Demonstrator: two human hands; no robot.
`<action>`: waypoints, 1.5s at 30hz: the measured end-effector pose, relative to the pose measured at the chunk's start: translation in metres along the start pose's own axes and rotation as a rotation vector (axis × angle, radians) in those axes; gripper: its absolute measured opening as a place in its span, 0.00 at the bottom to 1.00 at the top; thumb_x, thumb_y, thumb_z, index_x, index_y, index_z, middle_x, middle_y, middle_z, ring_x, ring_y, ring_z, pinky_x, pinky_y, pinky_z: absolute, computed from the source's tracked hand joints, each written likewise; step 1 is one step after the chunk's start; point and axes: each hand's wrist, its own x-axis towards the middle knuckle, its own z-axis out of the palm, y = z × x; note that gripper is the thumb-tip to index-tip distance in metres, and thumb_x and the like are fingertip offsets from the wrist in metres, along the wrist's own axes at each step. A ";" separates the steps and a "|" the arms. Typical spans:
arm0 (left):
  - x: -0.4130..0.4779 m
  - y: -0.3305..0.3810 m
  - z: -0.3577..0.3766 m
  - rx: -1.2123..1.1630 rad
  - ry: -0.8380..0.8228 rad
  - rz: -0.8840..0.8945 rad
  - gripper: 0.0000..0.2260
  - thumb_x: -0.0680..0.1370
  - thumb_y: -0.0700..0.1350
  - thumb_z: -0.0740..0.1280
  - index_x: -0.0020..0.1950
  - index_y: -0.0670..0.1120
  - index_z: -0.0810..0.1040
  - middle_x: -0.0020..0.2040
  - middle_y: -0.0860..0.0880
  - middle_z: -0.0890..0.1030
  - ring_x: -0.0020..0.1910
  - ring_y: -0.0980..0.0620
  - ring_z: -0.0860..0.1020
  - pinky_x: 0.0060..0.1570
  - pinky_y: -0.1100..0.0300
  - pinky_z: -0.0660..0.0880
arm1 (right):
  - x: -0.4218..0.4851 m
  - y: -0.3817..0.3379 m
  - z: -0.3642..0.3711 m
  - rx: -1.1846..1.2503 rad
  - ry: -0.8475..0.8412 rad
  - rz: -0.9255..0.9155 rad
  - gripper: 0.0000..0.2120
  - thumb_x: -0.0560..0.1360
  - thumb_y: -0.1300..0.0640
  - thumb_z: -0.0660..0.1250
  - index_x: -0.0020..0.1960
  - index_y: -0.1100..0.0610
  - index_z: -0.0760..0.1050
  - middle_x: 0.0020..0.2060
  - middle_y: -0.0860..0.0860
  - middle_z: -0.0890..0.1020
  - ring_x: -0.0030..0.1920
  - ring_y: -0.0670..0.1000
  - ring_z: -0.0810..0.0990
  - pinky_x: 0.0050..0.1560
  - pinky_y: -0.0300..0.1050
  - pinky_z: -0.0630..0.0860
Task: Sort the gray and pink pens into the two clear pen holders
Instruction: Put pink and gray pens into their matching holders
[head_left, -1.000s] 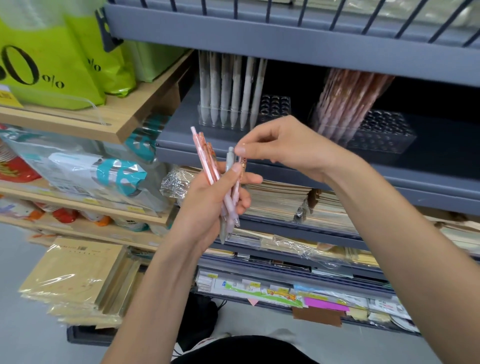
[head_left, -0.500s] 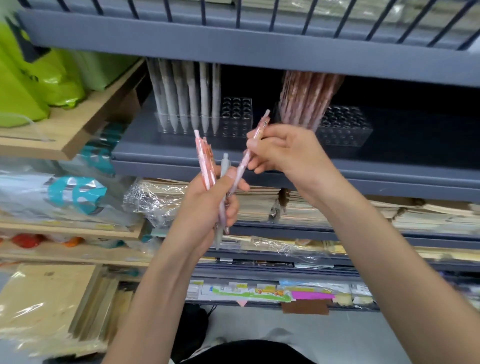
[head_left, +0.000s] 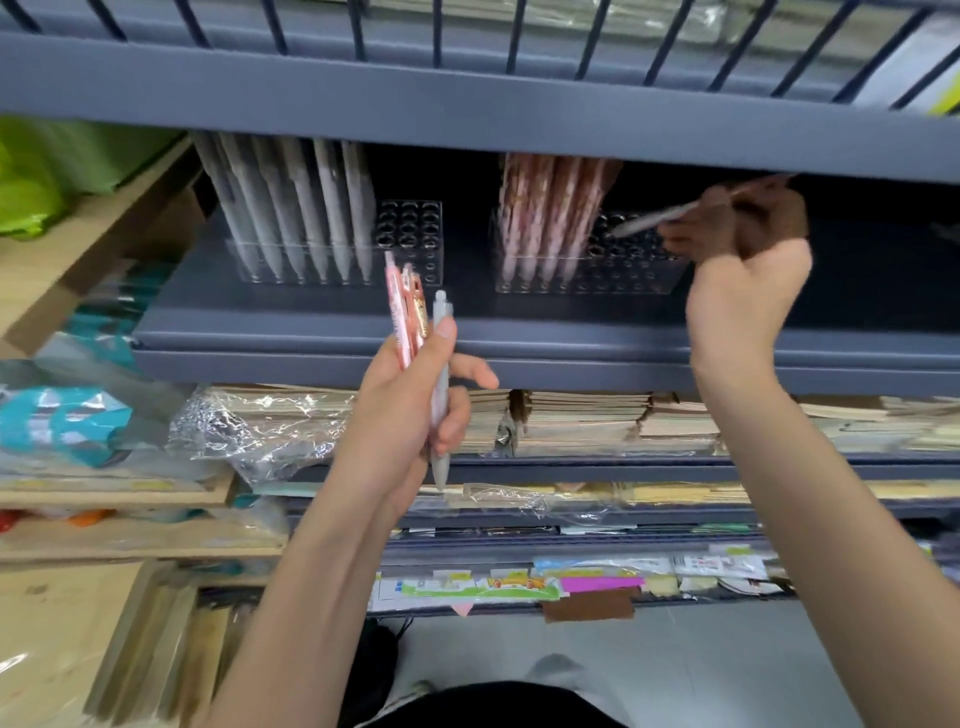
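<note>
Two clear pen holders stand on a dark grey shelf. The left holder (head_left: 410, 228) carries several gray pens (head_left: 291, 208). The right holder (head_left: 639, 270) carries several pink pens (head_left: 550, 213). My left hand (head_left: 410, 410) grips a small bunch in front of the shelf edge: pink pens (head_left: 402, 306) and one gray pen (head_left: 440, 384). My right hand (head_left: 748, 260) is inside the shelf, in shadow. It holds a single pen (head_left: 649, 221), pink earlier and pale in the dim light, whose tip points down-left over the right holder's free holes.
The upper shelf edge (head_left: 467, 109) hangs low over the holders. Below are shelves with stacked wrapped notebooks (head_left: 582, 421) and plastic-wrapped packs (head_left: 260, 421). Wooden shelving (head_left: 104, 234) with green and teal packages stands to the left. Grey floor lies below.
My right hand pulled one pink pen out of the bunch and carried it up and right into the shelf, over the right holder. The left hand kept the remaining pens.
</note>
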 end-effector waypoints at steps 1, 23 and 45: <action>0.000 0.000 0.001 -0.003 0.000 -0.009 0.16 0.82 0.54 0.64 0.58 0.41 0.70 0.36 0.48 0.81 0.21 0.55 0.63 0.20 0.65 0.61 | 0.002 0.002 0.002 -0.015 -0.025 -0.025 0.03 0.78 0.56 0.66 0.49 0.52 0.72 0.36 0.46 0.83 0.39 0.54 0.84 0.47 0.55 0.82; -0.004 0.005 -0.010 -0.036 -0.018 0.048 0.11 0.84 0.45 0.59 0.61 0.40 0.72 0.41 0.45 0.82 0.22 0.52 0.67 0.21 0.64 0.62 | 0.035 -0.003 0.046 -0.979 -0.397 -0.134 0.12 0.78 0.55 0.60 0.55 0.59 0.79 0.53 0.59 0.83 0.57 0.62 0.78 0.55 0.45 0.72; -0.029 0.011 -0.045 0.091 -0.064 0.087 0.10 0.85 0.47 0.57 0.56 0.40 0.72 0.49 0.41 0.86 0.25 0.50 0.74 0.22 0.61 0.68 | -0.069 -0.043 0.076 -0.127 -0.848 0.294 0.06 0.74 0.51 0.73 0.44 0.53 0.85 0.30 0.42 0.80 0.31 0.40 0.74 0.35 0.34 0.73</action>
